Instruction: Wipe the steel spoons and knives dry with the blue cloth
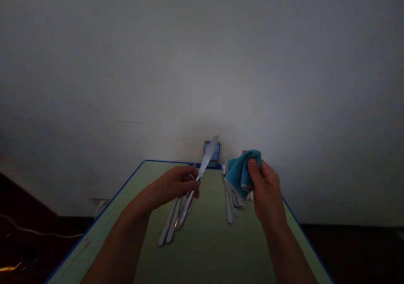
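You held the table knife [203, 166] blade-up in your left hand [172, 187], fingers [189, 183] curled shut around it, while your raised right hand [267, 187] gripped a teal cloth [241, 172] under its thumb [253, 163]. Two groups of flatware [168, 223] [229, 202] lay beneath them on a blue-edged green table [205, 250]. A blurred blue item [212, 153] by the wall [202, 65] was unreadable.

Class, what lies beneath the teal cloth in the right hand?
Silver cutlery handles lie on the green tabletop beneath the teal cloth in the right hand. The cloth covers their far ends, which cannot be seen.
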Available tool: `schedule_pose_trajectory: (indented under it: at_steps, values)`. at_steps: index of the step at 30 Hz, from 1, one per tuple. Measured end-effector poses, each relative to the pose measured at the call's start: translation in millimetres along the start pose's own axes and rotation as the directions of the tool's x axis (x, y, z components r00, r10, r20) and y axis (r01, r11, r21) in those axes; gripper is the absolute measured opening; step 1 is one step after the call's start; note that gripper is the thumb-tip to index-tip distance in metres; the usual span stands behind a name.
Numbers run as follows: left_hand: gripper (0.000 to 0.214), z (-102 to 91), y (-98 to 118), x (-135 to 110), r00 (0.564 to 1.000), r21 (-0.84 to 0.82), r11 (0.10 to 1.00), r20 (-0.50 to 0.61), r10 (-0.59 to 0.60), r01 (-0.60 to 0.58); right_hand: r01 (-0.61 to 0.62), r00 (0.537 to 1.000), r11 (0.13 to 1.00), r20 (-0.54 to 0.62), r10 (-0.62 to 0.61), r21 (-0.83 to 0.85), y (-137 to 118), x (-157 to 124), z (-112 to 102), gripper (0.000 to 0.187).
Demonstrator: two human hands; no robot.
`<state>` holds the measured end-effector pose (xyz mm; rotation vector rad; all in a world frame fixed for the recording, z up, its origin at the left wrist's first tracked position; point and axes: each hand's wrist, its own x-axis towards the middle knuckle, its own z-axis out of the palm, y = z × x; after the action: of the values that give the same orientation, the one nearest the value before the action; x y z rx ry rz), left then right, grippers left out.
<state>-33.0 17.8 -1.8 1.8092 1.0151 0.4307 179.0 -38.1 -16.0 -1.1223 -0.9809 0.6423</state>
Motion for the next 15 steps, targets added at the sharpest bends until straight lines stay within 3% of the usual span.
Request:
schedule_pose_trajectory:
  at_steps: [5, 9, 15]
  values:
    - [0.018, 0.7, 4, -1, 0.999, 0.000, 1.000, -0.029, 0.019, -0.019, 0.115, 0.992, 0.969, 0.083, -0.099, -0.218, -4, 0, 0, 0.034]
    - [0.014, 1.1, 7, -4, 0.999, -0.018, 0.999, -0.033, 0.042, -0.043, 0.308, 0.948, 0.868, 0.196, -0.249, -0.390, -7, 0, 1, 0.029]
    - [0.011, 2.4, 9, -8, 0.997, -0.090, 0.993, 0.006, 0.074, -0.073, 0.448, 0.893, 0.740, 0.291, -0.344, -0.501, -13, -5, 4, 0.026]
